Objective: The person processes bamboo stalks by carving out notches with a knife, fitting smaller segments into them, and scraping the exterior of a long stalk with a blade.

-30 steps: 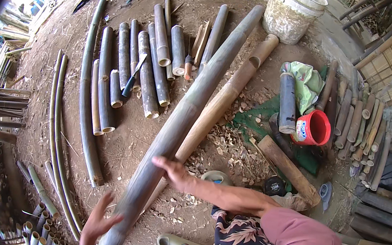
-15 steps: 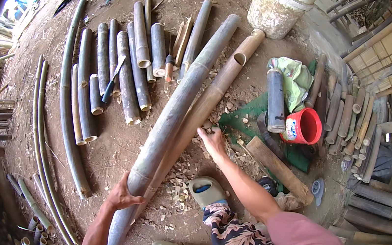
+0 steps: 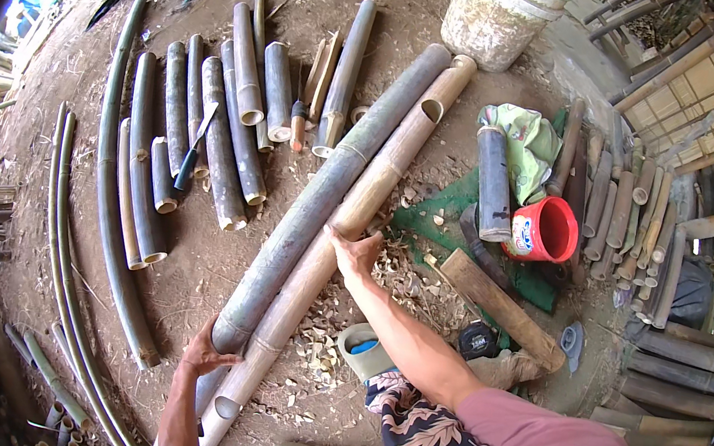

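Two long bamboo poles lie side by side, slanting from the lower left to the upper right. On the left is a grey-green pole (image 3: 316, 204), smooth and whole along its visible length. Against it rests a tan pole (image 3: 393, 166) with an oval notch cut near each end. My left hand (image 3: 204, 355) is closed round the lower part of the grey-green pole, thumb across its top. Midway up, my right hand (image 3: 354, 257) grips the tan pole, with its thumb on top and its fingers partly hidden at the far side.
Shorter bamboo pieces (image 3: 221, 142) lie to the left with a knife (image 3: 195, 148) among them. To the right are a red bucket (image 3: 545, 230), a green cloth (image 3: 525, 146) and a wooden block (image 3: 504, 306). A stained white bucket (image 3: 496, 20) stands beyond the poles. Shavings (image 3: 317, 353) litter the ground.
The grey-green pole has shifted off the tan one to lie beside it, uncovering the tan pole's lower notch. My right hand has moved left onto the tan pole.
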Tool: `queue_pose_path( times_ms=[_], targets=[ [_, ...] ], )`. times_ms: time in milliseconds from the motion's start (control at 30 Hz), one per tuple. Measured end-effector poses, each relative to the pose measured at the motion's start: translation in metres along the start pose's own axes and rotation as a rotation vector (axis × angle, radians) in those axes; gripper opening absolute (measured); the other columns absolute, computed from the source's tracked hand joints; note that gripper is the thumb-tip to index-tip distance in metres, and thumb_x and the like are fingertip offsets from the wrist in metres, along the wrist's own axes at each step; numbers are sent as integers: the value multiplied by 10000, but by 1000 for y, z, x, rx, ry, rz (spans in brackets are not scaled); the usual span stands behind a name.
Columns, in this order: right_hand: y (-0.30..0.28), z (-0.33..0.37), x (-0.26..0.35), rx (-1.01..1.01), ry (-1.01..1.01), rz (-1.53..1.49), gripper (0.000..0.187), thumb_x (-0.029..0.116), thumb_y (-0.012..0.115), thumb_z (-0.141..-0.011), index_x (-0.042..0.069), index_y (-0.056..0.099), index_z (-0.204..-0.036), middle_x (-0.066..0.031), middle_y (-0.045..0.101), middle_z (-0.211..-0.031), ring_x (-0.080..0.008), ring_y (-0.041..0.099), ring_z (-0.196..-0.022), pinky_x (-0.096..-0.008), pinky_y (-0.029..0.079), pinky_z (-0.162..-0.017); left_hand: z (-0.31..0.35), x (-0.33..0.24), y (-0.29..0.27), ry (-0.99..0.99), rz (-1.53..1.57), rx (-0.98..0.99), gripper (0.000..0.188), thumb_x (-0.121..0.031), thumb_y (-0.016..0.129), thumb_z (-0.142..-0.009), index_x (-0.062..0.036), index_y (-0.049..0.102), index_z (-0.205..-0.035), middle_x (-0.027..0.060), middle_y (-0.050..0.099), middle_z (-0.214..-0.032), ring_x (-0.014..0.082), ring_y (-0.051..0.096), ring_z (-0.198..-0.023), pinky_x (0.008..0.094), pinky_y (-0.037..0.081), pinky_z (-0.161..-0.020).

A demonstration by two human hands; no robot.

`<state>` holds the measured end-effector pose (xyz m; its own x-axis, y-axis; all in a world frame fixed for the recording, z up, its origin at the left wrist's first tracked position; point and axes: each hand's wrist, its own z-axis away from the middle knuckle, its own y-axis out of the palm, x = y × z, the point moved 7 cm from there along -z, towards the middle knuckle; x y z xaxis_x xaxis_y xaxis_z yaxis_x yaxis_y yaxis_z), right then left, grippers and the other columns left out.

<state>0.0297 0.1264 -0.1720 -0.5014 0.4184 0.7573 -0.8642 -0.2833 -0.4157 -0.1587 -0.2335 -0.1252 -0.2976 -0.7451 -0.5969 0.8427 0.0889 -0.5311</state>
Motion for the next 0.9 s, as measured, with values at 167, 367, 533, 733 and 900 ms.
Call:
queue_pose_path(
  times_ms=[167, 367, 533, 733, 900],
  targets=[
    [-1, 0, -5, 132, 81, 30, 983, 438, 900, -670, -127, 388, -1290, -284, 514, -1260, -334, 549, -1154, -415, 465, -1029, -8, 7, 14, -51, 76, 78, 1208, -454, 992, -428, -35, 424, -1408, 180, 605, -1310, 323, 563, -1245, 439, 435, -1112],
    [13, 24, -19, 239, 63, -24, 807, 345, 888, -695, -138, 472, -1190, -271, 582, -1188, -301, 606, -1063, -363, 512, -945, -15, 26, 14, -89, -51, 73, 1202, -518, 965, -466, -20, 430, -1421, 190, 602, -1325, 329, 560, -1254, 432, 429, -1105],
    [21, 25, -34, 183, -17, -23, 807, 334, 887, -697, -140, 470, -1201, -265, 600, -1186, -299, 616, -1060, -362, 506, -944, -10, 28, 6, -75, -67, 99, 1228, -530, 956, -478, -28, 408, -1456, 193, 585, -1356, 324, 541, -1283, 426, 411, -1112],
    [20, 20, -34, 214, -88, -27, 756, 306, 879, -717, -160, 508, -1184, -280, 619, -1172, -308, 627, -1068, -368, 502, -947, 24, -8, 10, -304, -399, -89, 1206, -654, 840, -599, -58, 313, -1506, 256, 248, -1543, 405, 247, -1438, 476, 261, -1194],
    [7, 13, -30, 311, -279, 150, 731, 354, 883, -710, -111, 553, -1169, -271, 638, -1143, -339, 628, -1075, -395, 493, -954, 58, -102, 98, -92, -499, -470, 1104, -432, 856, -694, -90, 228, -1535, 225, 256, -1542, 404, 210, -1458, 481, 227, -1209]
  ],
)
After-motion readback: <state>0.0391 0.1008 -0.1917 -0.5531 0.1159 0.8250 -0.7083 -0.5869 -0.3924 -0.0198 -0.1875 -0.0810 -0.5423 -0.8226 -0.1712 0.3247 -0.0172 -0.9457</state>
